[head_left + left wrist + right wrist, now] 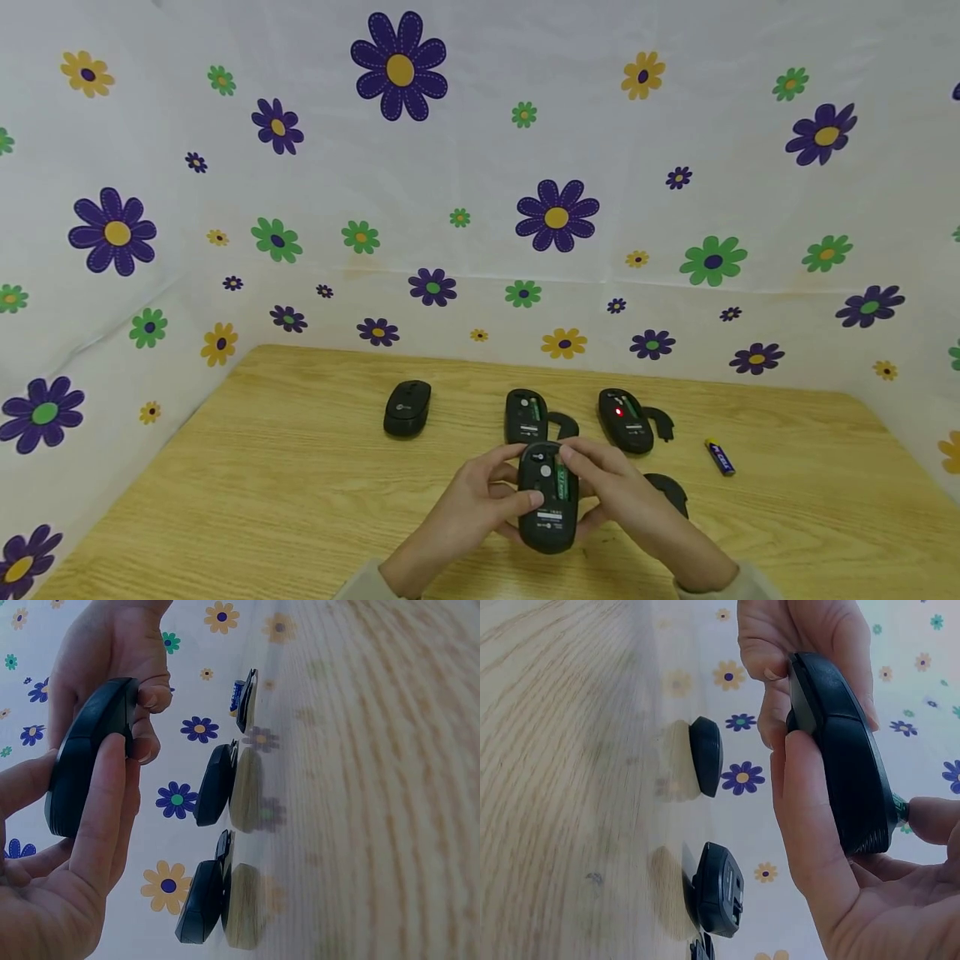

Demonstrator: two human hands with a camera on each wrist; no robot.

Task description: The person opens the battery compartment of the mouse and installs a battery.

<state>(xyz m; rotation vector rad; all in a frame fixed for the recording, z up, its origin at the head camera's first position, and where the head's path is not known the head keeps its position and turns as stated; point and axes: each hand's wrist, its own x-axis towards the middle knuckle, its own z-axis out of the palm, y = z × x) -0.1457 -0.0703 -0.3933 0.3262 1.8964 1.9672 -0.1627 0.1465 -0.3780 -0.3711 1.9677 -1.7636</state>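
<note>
Black and underside up, the held mouse (549, 533) is above the wooden table (285, 492), between your hands. Your left hand (483, 492) grips one side, thumb on the underside; your right hand (611, 479) grips the other, thumb touching the green battery (562, 482) in it.

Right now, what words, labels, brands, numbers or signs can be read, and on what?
"CELL": loose battery; letters before it unclear.
Held mouse: label too small to read.
Green battery: lettering too blurred.
Right-side-up mouse: logo too small.
Middle rear mouse and right rear mouse: labels too small.
</note>
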